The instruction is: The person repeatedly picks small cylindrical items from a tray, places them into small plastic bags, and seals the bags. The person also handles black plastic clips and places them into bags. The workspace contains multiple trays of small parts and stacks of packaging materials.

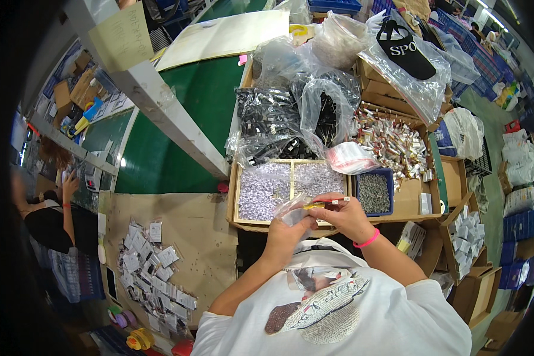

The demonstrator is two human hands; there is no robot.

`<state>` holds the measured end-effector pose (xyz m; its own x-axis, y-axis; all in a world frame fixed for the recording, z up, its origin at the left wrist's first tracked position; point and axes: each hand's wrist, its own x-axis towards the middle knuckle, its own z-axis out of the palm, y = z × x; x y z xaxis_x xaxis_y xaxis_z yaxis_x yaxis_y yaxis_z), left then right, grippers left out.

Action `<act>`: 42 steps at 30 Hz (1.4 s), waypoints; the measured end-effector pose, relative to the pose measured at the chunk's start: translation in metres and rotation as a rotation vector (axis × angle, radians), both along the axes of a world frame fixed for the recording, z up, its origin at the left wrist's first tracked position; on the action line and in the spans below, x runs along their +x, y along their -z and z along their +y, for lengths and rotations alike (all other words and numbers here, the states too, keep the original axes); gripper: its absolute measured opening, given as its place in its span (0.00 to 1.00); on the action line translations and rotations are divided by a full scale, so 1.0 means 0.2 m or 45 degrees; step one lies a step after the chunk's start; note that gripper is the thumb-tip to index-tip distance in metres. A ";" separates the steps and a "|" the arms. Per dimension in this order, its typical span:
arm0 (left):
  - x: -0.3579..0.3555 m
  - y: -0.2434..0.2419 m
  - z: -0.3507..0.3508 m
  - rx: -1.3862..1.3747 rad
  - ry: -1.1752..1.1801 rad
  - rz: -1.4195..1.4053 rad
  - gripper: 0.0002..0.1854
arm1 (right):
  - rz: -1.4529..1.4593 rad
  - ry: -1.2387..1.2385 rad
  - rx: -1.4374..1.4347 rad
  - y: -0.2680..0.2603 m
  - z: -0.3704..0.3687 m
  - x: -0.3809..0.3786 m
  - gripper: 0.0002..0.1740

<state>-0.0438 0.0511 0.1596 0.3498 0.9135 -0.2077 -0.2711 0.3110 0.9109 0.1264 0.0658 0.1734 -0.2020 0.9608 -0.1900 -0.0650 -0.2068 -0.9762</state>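
My left hand grips a small clear plastic bag above the front edge of a divided wooden tray. Close against it, my right hand holds a small battery pack with red wires and a white connector at the bag's mouth. Small pale pieces fill both compartments of the tray. Right of it stands a blue bin of small metal parts, likely screws. Behind that lies a heap of small silvery packs with wires. Black cables in clear bags lie behind the tray.
Filled small bags are piled on brown cardboard at left. A white metal post slants beside the green mat. A black visor lies on plastic at back right. White boxes fill a carton at right. Another person is at far left.
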 end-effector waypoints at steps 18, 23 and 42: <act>-0.09 -0.04 -0.05 0.163 0.435 -0.130 0.47 | -0.405 -0.371 0.656 -0.29 0.09 0.11 0.13; -0.10 -0.03 -0.06 0.189 0.377 -0.019 0.46 | -0.634 -0.492 0.697 -0.32 0.10 0.12 0.14; -0.11 -0.05 -0.02 0.256 0.265 -0.162 0.41 | -0.997 -0.848 0.894 -0.57 0.22 0.03 0.14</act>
<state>-0.0660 0.0462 0.1703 0.5449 0.8380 0.0275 -0.3367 0.1887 0.9225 0.1324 0.1101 0.2872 -0.7526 0.6576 0.0338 0.5014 0.6056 -0.6179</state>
